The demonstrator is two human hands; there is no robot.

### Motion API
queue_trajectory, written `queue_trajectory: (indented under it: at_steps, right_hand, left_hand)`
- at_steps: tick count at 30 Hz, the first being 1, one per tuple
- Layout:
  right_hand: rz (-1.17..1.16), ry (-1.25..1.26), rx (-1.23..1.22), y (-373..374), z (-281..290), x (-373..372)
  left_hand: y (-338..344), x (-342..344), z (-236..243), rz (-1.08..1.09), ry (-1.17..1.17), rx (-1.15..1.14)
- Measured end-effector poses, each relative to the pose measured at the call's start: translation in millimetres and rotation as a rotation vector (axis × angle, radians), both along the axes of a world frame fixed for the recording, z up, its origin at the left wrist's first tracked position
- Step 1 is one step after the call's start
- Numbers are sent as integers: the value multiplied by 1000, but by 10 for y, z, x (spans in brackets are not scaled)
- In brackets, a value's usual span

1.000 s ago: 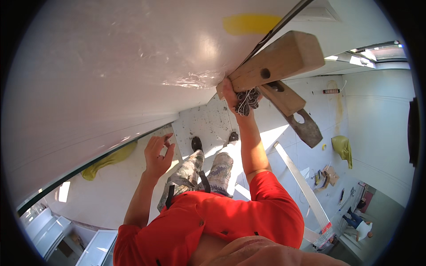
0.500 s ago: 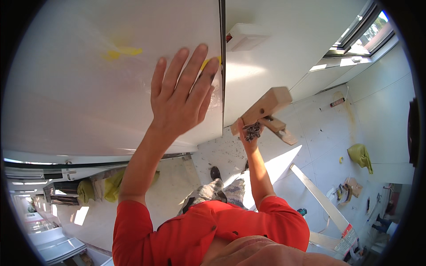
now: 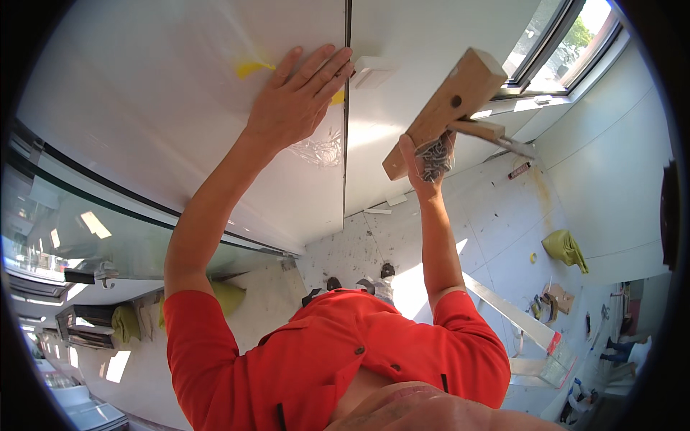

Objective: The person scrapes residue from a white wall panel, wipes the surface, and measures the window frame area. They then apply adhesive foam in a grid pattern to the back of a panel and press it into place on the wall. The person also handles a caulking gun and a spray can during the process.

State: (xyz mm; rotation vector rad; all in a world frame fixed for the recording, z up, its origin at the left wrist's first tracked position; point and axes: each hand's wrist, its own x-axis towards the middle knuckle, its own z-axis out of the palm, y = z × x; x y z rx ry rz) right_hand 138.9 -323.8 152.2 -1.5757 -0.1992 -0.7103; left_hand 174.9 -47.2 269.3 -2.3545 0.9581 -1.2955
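My left hand (image 3: pixel 291 100) lies flat with fingers stretched on a tall white panel (image 3: pixel 180 108), its fingertips at the panel's dark vertical edge. Yellow marks and a crinkled patch of clear film (image 3: pixel 320 149) show on the panel near the hand. On the other side of that edge, my right hand (image 3: pixel 424 161) grips a wooden hand plane (image 3: pixel 449 104) and holds it up, tilted. A wedge and blade (image 3: pixel 496 134) stick out of the plane's side. Grey, tangled bits (image 3: pixel 435 159) bulge by the palm; I cannot tell what they are.
A window (image 3: pixel 560 50) is at the upper right. On the floor lie a green cloth bundle (image 3: pixel 564 249), a tube (image 3: pixel 519 171), a yellow ring (image 3: pixel 532 257) and several tools. A ladder (image 3: pixel 510 309) stands to my right. Two people are in the far lower right.
My left hand has moved up and come to rest against the panel near its edge. My right hand has lifted the hand plane higher and to the right.
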Motion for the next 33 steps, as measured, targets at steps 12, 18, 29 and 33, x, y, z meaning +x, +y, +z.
queue_trajectory:
  at_steps: [12,18,29,33]
  right_hand:
    - [79,-696,-198,816,2207,1048]
    - [44,-730,-271,977,2314,1087]
    - [81,-559,-215,973,1396,1006]
    - [76,-529,-198,943,1126,1005]
  left_hand:
    - [310,-389,-35,-102,23,-282]
    - [621,-232,-71,-171,-95,-250]
    - [621,-116,-251,-187,-115,-269]
    - [566,-185,-203,-182,-81,-299]
